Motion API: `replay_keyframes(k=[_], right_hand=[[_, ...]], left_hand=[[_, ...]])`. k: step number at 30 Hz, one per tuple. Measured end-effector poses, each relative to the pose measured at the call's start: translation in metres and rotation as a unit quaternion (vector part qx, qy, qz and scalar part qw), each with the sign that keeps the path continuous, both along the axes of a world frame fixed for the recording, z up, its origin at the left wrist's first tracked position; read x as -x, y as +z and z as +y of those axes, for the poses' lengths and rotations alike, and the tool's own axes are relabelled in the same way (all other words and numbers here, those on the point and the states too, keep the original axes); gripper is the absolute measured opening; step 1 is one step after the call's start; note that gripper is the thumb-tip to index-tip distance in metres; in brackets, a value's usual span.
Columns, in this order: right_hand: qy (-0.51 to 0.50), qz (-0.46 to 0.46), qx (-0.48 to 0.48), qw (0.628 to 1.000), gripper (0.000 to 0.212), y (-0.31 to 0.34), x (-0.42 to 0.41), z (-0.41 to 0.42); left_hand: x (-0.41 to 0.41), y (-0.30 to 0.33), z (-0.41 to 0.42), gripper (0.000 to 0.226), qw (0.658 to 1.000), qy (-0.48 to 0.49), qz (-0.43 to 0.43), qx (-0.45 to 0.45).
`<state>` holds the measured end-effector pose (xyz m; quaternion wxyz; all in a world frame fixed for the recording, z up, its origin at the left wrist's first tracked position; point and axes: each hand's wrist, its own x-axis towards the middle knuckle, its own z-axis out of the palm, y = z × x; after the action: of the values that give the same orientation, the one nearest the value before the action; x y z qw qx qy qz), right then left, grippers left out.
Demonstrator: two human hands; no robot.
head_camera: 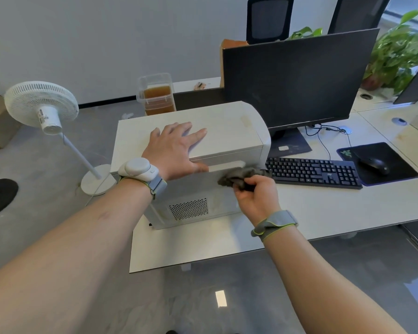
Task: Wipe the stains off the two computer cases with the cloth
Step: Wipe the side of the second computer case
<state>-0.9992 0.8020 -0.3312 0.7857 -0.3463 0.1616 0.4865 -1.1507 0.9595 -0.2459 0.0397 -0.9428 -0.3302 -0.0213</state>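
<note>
white computer case (229,126) on its side at left end of desk (323,213). left hand (176,148) flat on top panel, fingers spread and straight, thumb over near edge. right hand (256,196) fingers curled round bunched grey cloth (239,177), pressed against near side panel, by handle recess. second case apparently out of view. keyboard (314,172) just right of case, monitor (299,78) behind.
</note>
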Motion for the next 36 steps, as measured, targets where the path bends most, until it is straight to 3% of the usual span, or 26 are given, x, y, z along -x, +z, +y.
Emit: replay_keyframes(k=[4,7,11,17,20,33,36], right_hand=[[0.103,-0.029,-0.081,0.991,0.049,0.013,-0.005,-0.031],[0.156,-0.021,-0.051,0.986,0.051,-0.009,-0.004,-0.038],[0.12,0.011,0.059,0.991,0.045,-0.032,-0.001,-0.025],[0.061,-0.004,0.103,0.993,0.023,-0.045,0.007,-0.004],[0.075,-0.004,0.136,0.988,0.027,-0.05,0.01,0.002],[0.044,-0.122,0.05,0.99,0.024,-0.009,0.007,0.014],[0.034,-0.148,0.075,0.986,0.025,-0.02,0.008,0.006]], left_hand=[[0.0,0.0,0.001,0.1,1.0,0.003,0.0,0.007],[0.0,-0.001,0.001,0.1,1.0,0.003,0.0,0.005],[0.001,0.0,0.0,0.099,1.0,0.006,0.002,0.001],[0.0,-0.001,0.001,0.1,1.0,0.005,0.0,0.002],[0.0,0.0,0.002,0.1,1.0,0.006,0.002,0.002],[0.0,-0.002,0.003,0.098,1.0,0.003,-0.008,0.0],[0.001,-0.002,0.002,0.099,1.0,0.002,-0.007,-0.001]])
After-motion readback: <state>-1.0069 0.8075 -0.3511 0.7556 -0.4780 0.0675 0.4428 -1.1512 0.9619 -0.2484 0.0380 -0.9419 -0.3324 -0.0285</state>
